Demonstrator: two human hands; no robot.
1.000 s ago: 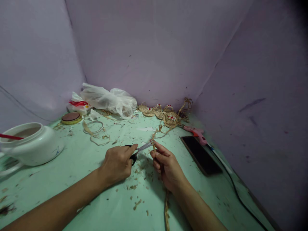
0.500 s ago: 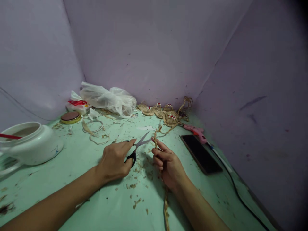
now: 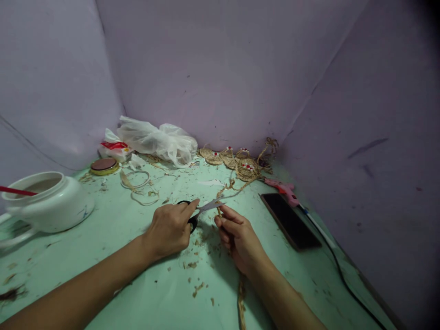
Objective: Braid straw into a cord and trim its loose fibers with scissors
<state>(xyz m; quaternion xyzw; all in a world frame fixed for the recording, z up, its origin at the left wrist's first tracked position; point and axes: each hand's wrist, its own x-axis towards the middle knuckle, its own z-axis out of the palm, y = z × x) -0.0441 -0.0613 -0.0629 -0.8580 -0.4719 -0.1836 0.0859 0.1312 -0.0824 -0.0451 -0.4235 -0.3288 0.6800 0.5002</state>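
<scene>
My left hand (image 3: pixel 171 228) is closed around the black handles of a pair of scissors (image 3: pixel 210 206), thumb and finger in the loops. The blades point right and are nearly together at the braided straw cord, just above my right fingertips. My right hand (image 3: pixel 237 231) pinches that braided cord (image 3: pixel 241 300) between thumb and fingers. Its tail runs down toward the front edge of the view, partly hidden by the hand. A loose end of cord (image 3: pixel 231 184) lies beyond the blades. Small straw clippings (image 3: pixel 197 289) are scattered between my hands.
Coiled straw pieces with red and white beads (image 3: pixel 246 168) lie at the back. A pink glue gun (image 3: pixel 287 190) and a phone (image 3: pixel 290 222) are at right, with a black cable. At left stand a white pot (image 3: pixel 68 206) and a round tin (image 3: pixel 103 166), near a plastic bag (image 3: pixel 160 142).
The scissor blades, spread half a second ago, have come together across the cord by my right fingers. The upper part of the cord has dropped toward the table. The view has shifted slightly.
</scene>
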